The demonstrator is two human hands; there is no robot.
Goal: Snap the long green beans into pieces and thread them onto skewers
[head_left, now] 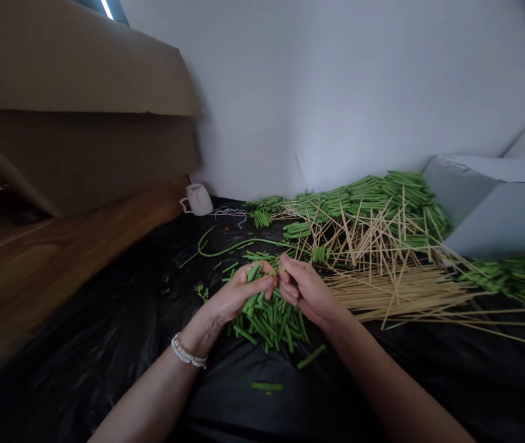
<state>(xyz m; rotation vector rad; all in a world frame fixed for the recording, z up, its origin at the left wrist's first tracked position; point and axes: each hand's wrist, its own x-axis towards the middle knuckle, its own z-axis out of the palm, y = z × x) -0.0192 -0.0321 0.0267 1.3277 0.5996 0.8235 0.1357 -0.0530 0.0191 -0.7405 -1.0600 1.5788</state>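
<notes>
My left hand [246, 286], with a white beaded bracelet at its wrist, is closed around several cut green stem pieces [254, 271] that look like garlic scapes. My right hand [306, 286] is pinched, its fingertips almost meeting those of the left. A small pale-green end shows between the right thumb and finger; the rest of that piece is hidden. Directly below both hands lies a loose pile of cut green stem pieces [272, 323]. One long curved green stem [225, 251] rests uncut behind the left hand.
Thin wooden skewers [396, 292] lie heaped to the right. Behind them are rows of skewered green stems [373, 197], beside a white box [502, 203]. A white mug [198, 200] stands near a cardboard box [82, 117] at left. Black plastic sheeting [119, 332] covers the work surface.
</notes>
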